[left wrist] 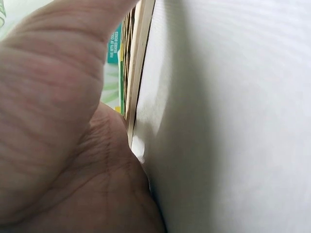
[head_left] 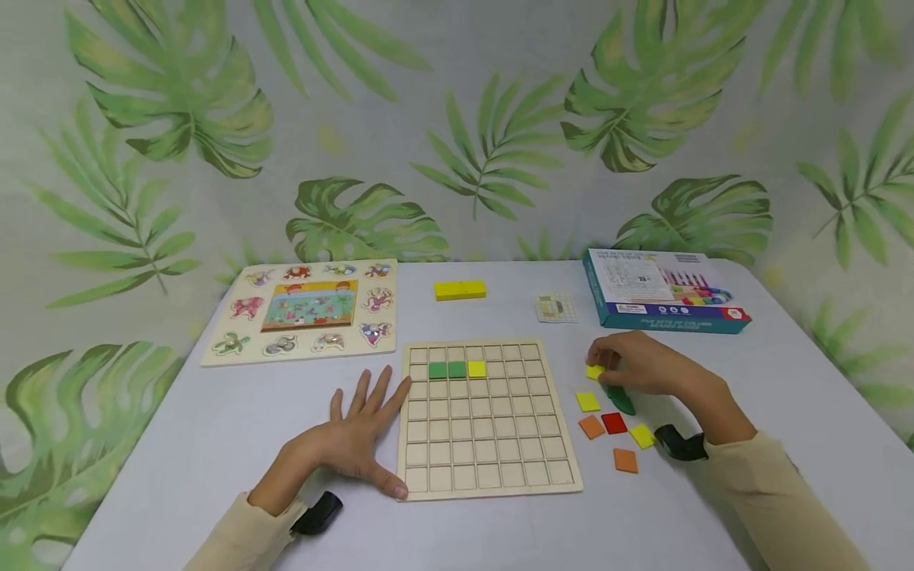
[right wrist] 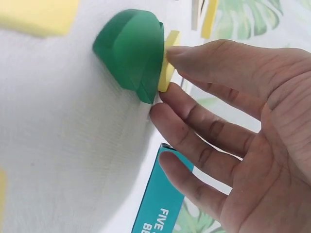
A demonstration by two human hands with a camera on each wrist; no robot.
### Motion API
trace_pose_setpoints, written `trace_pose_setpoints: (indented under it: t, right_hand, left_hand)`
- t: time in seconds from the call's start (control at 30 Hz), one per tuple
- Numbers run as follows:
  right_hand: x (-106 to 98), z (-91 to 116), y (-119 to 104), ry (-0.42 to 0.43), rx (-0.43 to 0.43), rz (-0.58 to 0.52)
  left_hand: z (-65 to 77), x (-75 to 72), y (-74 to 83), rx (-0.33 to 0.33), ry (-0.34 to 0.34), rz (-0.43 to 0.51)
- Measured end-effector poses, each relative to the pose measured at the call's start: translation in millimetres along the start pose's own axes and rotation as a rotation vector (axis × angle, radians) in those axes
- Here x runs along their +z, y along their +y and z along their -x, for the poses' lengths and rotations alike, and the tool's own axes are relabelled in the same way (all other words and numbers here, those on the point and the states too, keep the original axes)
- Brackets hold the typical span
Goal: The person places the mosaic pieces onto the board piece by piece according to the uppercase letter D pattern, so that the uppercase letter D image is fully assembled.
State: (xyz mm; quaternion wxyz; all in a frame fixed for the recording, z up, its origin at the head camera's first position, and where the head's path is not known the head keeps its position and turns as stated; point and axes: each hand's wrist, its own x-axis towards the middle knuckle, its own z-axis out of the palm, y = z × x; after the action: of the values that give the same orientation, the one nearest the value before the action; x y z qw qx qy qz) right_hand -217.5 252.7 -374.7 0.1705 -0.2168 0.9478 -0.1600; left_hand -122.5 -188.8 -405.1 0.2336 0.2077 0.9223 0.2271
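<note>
My left hand (head_left: pixel 348 440) lies with its fingers spread at the left edge of a wooden grid board (head_left: pixel 493 498), thumb and a fingertip against it. On the board, two green square tiles (head_left: pixel 447 370) and a yellow square tile (head_left: pixel 476 369) sit side by side in the second row. To the right of the board, my right hand (head_left: pixel 646 366) pinches another yellow square tile (right wrist: pixel 169 60) between thumb and fingers. Close beside that tile is a dark green rounded piece (right wrist: pixel 131 51) on the cloth; its exact kind is unclear.
Loose yellow (head_left: pixel 589 402), orange (head_left: pixel 625 461) and red (head_left: pixel 614 423) tiles lie near my right hand. Farther back are an animal puzzle board (head_left: pixel 232 317), a yellow block (head_left: pixel 460 290), a small patterned card (head_left: pixel 556 308) and a teal box (head_left: pixel 671 323).
</note>
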Motion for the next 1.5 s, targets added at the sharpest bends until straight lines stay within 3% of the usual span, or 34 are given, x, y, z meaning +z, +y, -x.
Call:
trace_pose_setpoints:
  t: [0.17,0.53,0.87,1.13,1.5]
  right_hand:
    - [5.0,0.8,-2.3,-0.013,0.033,-0.013]
    - [5.4,1.9,-5.1,0.013,0.002,0.04]
    - [3.5,-1.5,-18.5,0.065,-0.097,0.031]
    - [4.9,-10.8,-27.6,0.055,-0.107,0.018]
    - [11.8,-31.3,-51.3,0.061,-0.212,0.037]
  left_hand:
    - [2.3,3.1,0.7,-0.01,-0.017,0.005]
    - [-0.6,3.9,6.6,-0.044,-0.05,-0.077]
    - [-5.9,1.9,0.9,-0.071,-0.11,-0.104]
    - [-3.6,-5.4,14.2,-0.104,-0.101,-0.114]
    - [-5.0,-2.7,11.4,-0.105,-0.067,-0.168]
